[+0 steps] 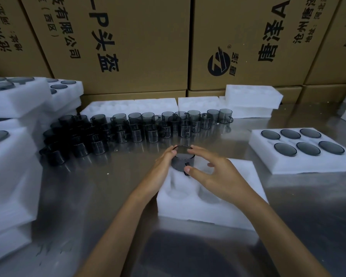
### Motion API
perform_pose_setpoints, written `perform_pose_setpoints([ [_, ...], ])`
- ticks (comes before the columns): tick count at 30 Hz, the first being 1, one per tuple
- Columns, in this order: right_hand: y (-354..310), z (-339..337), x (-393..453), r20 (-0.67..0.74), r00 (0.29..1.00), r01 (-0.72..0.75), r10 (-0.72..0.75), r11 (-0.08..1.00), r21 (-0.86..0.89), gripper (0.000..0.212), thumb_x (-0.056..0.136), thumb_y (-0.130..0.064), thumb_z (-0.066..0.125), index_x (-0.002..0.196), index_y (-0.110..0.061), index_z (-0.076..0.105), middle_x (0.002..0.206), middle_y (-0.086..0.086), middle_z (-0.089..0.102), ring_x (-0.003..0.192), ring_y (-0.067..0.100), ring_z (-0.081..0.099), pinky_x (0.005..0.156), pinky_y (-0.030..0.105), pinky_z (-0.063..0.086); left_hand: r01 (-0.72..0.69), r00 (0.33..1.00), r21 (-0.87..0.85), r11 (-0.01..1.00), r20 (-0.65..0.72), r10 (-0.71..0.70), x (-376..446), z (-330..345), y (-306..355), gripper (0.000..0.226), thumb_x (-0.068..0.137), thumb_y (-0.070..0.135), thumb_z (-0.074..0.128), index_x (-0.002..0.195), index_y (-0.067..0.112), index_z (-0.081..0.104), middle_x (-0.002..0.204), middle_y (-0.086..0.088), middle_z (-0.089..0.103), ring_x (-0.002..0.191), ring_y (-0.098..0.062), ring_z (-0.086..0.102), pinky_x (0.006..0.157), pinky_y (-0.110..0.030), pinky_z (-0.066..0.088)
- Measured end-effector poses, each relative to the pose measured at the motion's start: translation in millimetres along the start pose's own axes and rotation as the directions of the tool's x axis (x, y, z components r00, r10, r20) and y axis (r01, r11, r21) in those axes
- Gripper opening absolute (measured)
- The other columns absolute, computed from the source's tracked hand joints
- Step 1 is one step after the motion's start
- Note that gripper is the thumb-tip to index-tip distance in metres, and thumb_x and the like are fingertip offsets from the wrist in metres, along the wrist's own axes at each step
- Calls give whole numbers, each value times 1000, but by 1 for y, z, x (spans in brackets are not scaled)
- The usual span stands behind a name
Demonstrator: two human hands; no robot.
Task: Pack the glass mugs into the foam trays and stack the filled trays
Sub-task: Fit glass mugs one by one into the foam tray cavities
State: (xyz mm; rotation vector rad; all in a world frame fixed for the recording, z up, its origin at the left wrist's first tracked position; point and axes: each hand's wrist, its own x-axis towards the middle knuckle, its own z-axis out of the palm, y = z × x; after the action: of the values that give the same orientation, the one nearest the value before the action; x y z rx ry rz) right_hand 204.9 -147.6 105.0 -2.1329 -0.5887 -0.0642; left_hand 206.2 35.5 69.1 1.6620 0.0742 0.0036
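Holding one smoky glass mug (182,159) from both sides, the two hands meet over the far end of a white foam tray (208,204) that lies at the centre of the steel table (100,196). The left hand (164,163) presses its curled fingers against the mug wall at 9 o'clock of the mug. The right hand (214,172) reaches over from 3 o'clock, with fingertips on the rim and the thumb near the small handle, so both hands are grasping this mug. Its base is at the tray's far pocket; if it already sits fully inside, I cannot tell. The nearer pockets of this tray look unfilled.

At 12 o'clock from the hands, a long group of loose mugs (128,128) stands on the table. Behind it lie unfilled foam trays (248,102), against big cardboard boxes (128,43) with printed text. At 2 o'clock rests a filled tray (300,156) with six mugs in its pockets. At 9 o'clock, a stack of filled trays (10,166) rises at the table edge, and the picture is blurred there.
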Motion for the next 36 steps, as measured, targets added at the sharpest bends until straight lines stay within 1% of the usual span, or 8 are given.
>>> perform_pose_setpoints([
  [6, 8, -4, 0, 93, 984, 179, -155, 907, -381, 59, 94, -56, 52, 148, -34, 43, 156, -25, 28, 148, -6, 2, 108, 30, 15, -109, 994, -85, 990, -5, 109, -6, -3, 3, 42, 81, 53, 59, 123, 50, 61, 137, 18, 57, 129, -2, 50, 117, -40, 31],
  [10, 13, -5, 1, 107, 985, 170, -138, 897, -408, 56, 96, -55, 49, 148, -35, 42, 156, -25, 30, 149, -5, 6, 111, 34, 20, -130, 992, -133, 983, -18, 128, -9, -2, 1, 33, 92, 38, 61, 124, 44, 62, 136, 7, 59, 129, -15, 53, 115, -45, 34],
  [16, 13, -1, 2, 156, 984, 150, -91, 894, -423, 54, 98, -47, 50, 150, -33, 40, 157, -24, 27, 150, 0, 9, 120, 42, 21, -171, 984, -157, 973, -70, 162, -11, 0, -2, 41, 95, 6, 56, 125, 32, 63, 128, 5, 65, 110, -4, 64, 79, -12, 49],
  [23, 11, 4, -3, 178, 984, 90, -1, 865, -493, 53, 98, -59, 32, 148, -42, 41, 164, -16, 13, 151, 5, -11, 122, 41, 1, -174, 984, -174, 969, -69, 164, -9, 2, 0, 55, 92, -12, 48, 136, 20, 52, 128, -3, 61, 94, 1, 65, 72, -12, 49],
  [28, 5, -2, 2, 213, 975, 37, 67, 893, -449, 44, 98, -55, 42, 142, -49, 46, 163, -15, 22, 151, 6, 10, 120, 41, 3, -183, 978, -222, 958, -145, 153, -9, 5, 0, 51, 88, -12, 52, 126, 20, 62, 121, -2, 68, 105, -15, 66, 76, -19, 53],
  [32, 3, -15, 32, 232, 965, -72, 124, 972, -222, 27, 95, -45, 58, 121, -46, 67, 138, -21, 56, 133, 2, 44, 114, 38, 23, -196, 958, -222, 955, -250, 138, -7, 2, -2, 37, 84, -4, 65, 111, 21, 71, 106, 1, 75, 104, -20, 69, 83, -26, 55],
  [34, 4, -14, 61, 223, 963, -138, 149, 988, -62, 32, 95, -34, 61, 128, -36, 65, 131, -15, 62, 122, 2, 54, 109, 28, 37, -182, 943, -271, 945, -321, 89, -7, -6, -3, 31, 84, -2, 67, 104, 20, 75, 101, -2, 76, 101, -23, 71, 84, -30, 56],
  [36, 8, -10, 95, 192, 962, -183, 196, 980, -82, 50, 96, -27, 59, 144, -29, 49, 126, -7, 62, 113, 7, 56, 99, 23, 41, -172, 930, -311, 935, -365, 49, -7, -19, -5, 28, 83, 1, 68, 101, 21, 76, 102, -5, 76, 100, -25, 71, 87, -36, 56],
])
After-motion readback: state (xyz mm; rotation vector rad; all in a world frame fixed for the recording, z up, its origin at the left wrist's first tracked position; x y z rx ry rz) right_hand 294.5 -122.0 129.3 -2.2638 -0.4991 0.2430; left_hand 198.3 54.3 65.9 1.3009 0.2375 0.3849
